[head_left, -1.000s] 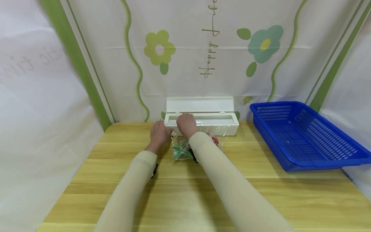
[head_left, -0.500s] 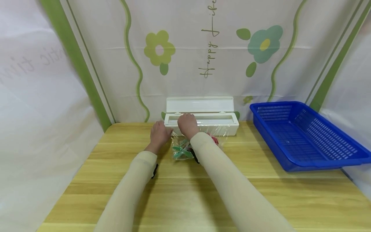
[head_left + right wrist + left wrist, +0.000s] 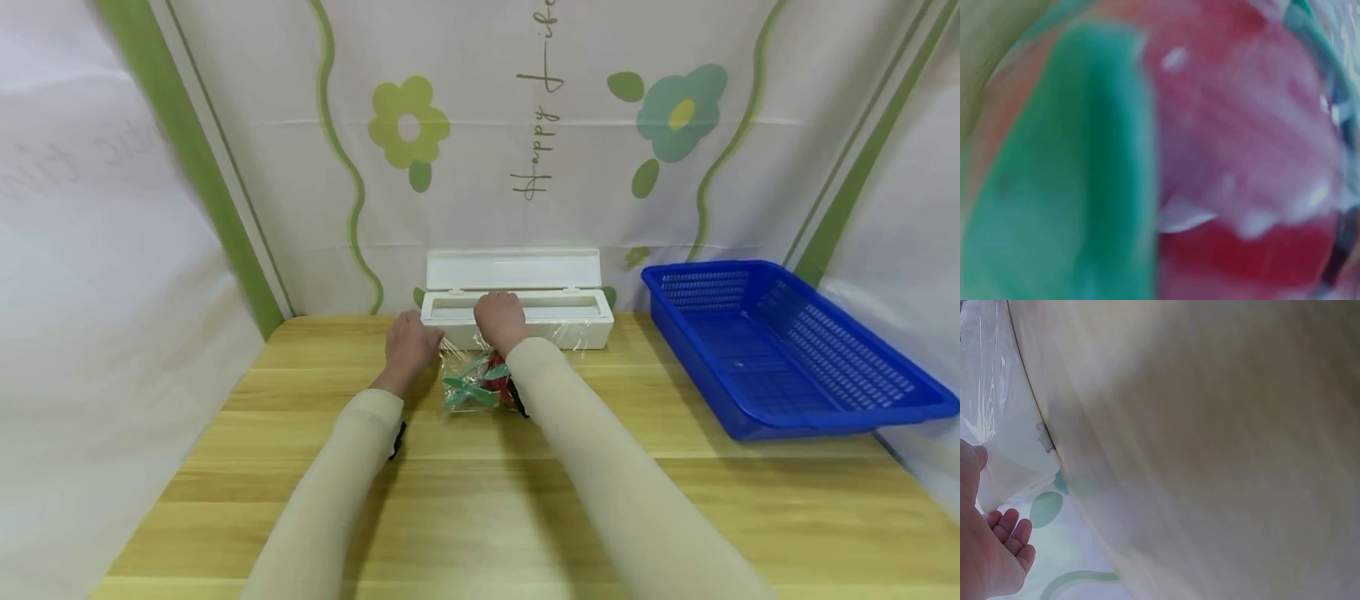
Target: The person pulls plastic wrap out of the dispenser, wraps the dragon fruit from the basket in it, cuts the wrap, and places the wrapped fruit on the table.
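A white cling film box [image 3: 597,336] stands at the back of the table, lid raised. Clear film [image 3: 456,358] hangs from its front over green leaf-shaped pieces [image 3: 471,392] and a rounded red thing [image 3: 1247,156]. At the box's left end, my left hand [image 3: 408,343] pinches gathered film by the front corner; in the left wrist view its other fingers are loosely bent beside the box. My right hand [image 3: 500,321] has curled fingers over the front rim, gripping what seems to be a slider, hidden beneath them. The right wrist view is filled by the blurred red and green things.
A blue plastic basket [image 3: 750,421] with perforated sides stands on the right of the wooden table [image 3: 480,517]. Behind the box hangs a white curtain [image 3: 480,125] with printed flowers.
My right hand has slid a little to the right along the box's front rim, and more of the red thing shows. My left hand stays at the left end.
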{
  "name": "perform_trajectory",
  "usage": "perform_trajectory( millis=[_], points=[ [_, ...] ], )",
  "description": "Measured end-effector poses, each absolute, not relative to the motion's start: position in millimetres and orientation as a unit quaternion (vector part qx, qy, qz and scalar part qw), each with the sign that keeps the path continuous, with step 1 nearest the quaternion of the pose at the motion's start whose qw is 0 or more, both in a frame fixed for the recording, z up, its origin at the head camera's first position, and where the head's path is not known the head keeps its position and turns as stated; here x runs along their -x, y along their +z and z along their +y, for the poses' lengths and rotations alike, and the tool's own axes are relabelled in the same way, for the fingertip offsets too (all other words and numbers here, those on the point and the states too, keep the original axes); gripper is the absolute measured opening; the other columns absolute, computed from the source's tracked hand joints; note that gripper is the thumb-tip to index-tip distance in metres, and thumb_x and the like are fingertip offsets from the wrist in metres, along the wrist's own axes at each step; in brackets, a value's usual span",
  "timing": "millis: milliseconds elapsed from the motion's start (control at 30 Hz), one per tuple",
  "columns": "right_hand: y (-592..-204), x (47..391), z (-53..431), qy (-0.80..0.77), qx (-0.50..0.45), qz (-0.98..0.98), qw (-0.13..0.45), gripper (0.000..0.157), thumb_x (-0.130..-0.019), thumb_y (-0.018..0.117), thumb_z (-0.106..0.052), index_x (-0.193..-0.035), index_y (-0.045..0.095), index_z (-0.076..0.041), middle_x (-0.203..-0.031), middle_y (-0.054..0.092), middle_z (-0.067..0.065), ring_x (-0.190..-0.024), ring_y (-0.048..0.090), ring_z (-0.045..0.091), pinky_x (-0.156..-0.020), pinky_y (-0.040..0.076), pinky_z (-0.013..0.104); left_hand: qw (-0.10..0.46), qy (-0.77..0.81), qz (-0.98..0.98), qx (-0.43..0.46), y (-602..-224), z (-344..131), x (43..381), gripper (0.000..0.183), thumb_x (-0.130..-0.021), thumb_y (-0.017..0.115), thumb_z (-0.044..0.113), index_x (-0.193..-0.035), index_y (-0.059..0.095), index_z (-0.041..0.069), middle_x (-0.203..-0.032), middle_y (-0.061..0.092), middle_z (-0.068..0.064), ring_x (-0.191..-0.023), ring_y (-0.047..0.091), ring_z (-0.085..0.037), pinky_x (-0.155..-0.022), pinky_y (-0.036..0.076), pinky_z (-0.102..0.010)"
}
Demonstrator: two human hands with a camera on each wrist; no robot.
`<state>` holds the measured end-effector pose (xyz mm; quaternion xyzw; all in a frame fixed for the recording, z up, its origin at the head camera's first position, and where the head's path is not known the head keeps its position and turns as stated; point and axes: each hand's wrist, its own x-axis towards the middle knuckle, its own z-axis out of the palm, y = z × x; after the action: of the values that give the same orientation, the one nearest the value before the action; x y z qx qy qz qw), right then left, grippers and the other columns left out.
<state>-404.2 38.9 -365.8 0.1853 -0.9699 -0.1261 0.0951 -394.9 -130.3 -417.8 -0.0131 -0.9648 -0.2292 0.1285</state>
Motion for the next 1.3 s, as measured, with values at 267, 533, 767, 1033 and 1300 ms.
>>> perform_trajectory(
  millis=[267,533,767,1033,1300],
  points=[
    [-357,405,55,-0.109,-0.187,-0.974,0.065,0.017,-0.083,0.049,-0.002,-0.077,0.063,-0.010,-0.093,0.061,0.010,-0.085,0.055,0.027,-0.075,0.044,0.041,0.129,-0.225,-0.965,0.022,-416,-133,391,0.058,-0.086,0.051,0.036,-0.121,0.037,-0.008,-0.111,0.044,-0.019,-0.104,0.040,-0.031,-0.093,0.029,-0.041],
    [-347,404,74,-0.095,-0.199,-0.975,0.034,0.021,-0.081,0.048,0.001,-0.069,0.059,-0.011,-0.087,0.060,0.008,-0.081,0.055,0.025,-0.071,0.046,0.041,0.128,-0.223,-0.966,0.022,-416,-132,392,0.060,-0.086,0.051,0.038,-0.123,0.035,-0.007,-0.110,0.043,-0.017,-0.102,0.040,-0.029,-0.092,0.029,-0.039],
    [-347,405,85,-0.073,-0.203,-0.976,0.009,0.026,-0.080,0.047,0.004,-0.062,0.055,-0.012,-0.072,0.056,0.004,-0.068,0.052,0.020,-0.068,0.047,0.037,0.131,-0.219,-0.967,0.019,-416,-131,394,0.059,-0.085,0.052,0.038,-0.120,0.037,-0.006,-0.106,0.044,-0.016,-0.097,0.041,-0.028,-0.088,0.032,-0.039],
    [-350,404,96,-0.063,-0.213,-0.975,0.004,0.028,-0.079,0.047,0.007,-0.059,0.053,-0.012,-0.064,0.053,0.002,-0.061,0.049,0.017,-0.059,0.044,0.032,0.128,-0.215,-0.968,0.023,-417,-130,393,0.061,-0.085,0.052,0.038,-0.123,0.036,-0.007,-0.109,0.043,-0.017,-0.101,0.041,-0.029,-0.089,0.031,-0.040],
    [-351,404,107,-0.077,-0.220,-0.972,0.028,0.022,-0.079,0.051,0.002,-0.063,0.054,-0.013,-0.070,0.054,0.003,-0.069,0.051,0.019,-0.065,0.045,0.036,0.133,-0.212,-0.968,0.026,-419,-130,394,0.063,-0.085,0.052,0.040,-0.123,0.035,-0.007,-0.109,0.043,-0.018,-0.101,0.040,-0.029,-0.090,0.032,-0.040]
  ],
)
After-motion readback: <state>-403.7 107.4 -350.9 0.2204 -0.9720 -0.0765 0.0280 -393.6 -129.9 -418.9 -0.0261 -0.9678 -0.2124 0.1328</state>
